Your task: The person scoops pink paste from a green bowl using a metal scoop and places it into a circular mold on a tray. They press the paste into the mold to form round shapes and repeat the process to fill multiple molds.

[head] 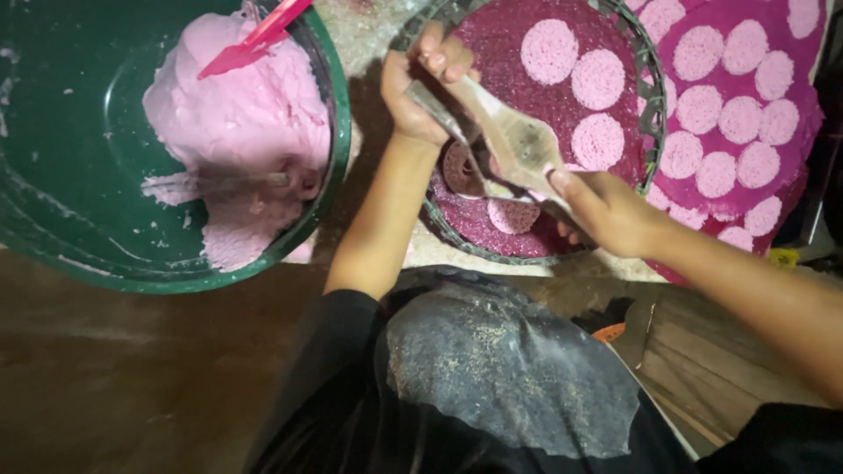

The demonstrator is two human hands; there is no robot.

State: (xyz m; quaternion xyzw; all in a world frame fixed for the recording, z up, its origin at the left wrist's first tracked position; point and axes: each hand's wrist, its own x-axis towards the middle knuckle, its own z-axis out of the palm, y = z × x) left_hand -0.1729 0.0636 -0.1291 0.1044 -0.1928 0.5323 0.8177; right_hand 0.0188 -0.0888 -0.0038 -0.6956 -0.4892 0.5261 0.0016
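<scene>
we are looking down at two hands working over a round woven tray [457, 230] lined in dark magenta. our left hand [423, 83] is closed around the upper end of a flat wooden press [518, 140], and our right hand [606, 211] is gripping the lower end of the same tool, fingers wrapped tight. a thin metal blade [443, 118] is lying along the press under the left hand. just beneath the tool, between both hands, a small round mould [461, 169] is sitting on the tray beside a fresh pink disc [512, 216].

we are judging the discs [599, 140] beyond the right hand to be soft, wet and fragile, likely to tear if pinched; they are best left lying on the tray. the press is looking stiff and light, crusted with residue, so possibly slippery; holding it at both ends seems sound.

to the left of the left hand a green basin [79, 175] is holding a mound of pink dough [241, 114], which looks sticky, with a pink spatula [255, 39] stuck in it. a second tray [812, 114] of discs is lying beyond the right hand.
</scene>
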